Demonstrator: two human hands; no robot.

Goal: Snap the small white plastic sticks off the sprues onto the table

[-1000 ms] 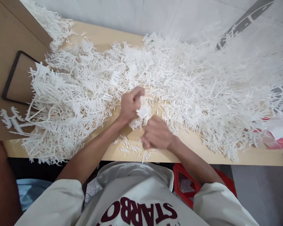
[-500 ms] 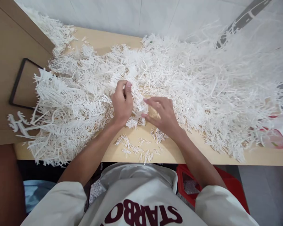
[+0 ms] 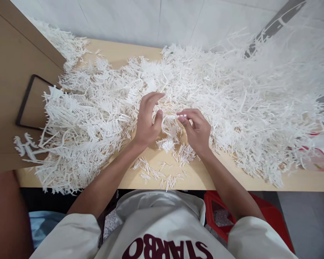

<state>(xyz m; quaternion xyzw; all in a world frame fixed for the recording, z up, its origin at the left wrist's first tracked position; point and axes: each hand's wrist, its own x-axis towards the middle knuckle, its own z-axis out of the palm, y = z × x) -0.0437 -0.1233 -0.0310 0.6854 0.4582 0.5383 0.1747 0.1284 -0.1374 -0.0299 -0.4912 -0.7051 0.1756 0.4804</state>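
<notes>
Between thumb and fingertips, my right hand (image 3: 198, 129) pinches a white branched plastic piece (image 3: 172, 117) that points left across the gap between my hands. My left hand (image 3: 149, 118) is just left of that piece, thumb and fingers apart in a loose curve, with nothing seen in its grip. Around both hands spreads a large heap of white branched plastic pieces (image 3: 97, 118). Below them, small loose white sticks (image 3: 153, 171) are scattered near the table's front edge.
The heap lies along a pale wooden table (image 3: 194, 180) against a tiled wall (image 3: 140, 21). At the left stands a brown board (image 3: 13, 72) with a black rectangular handle (image 3: 25, 100). A pink-and-white bag (image 3: 322, 154) is at the right, a red stool (image 3: 272, 216) below.
My right hand has moved right and up, and now pinches a white branched piece. My left hand has shifted right, and its fingers have opened.
</notes>
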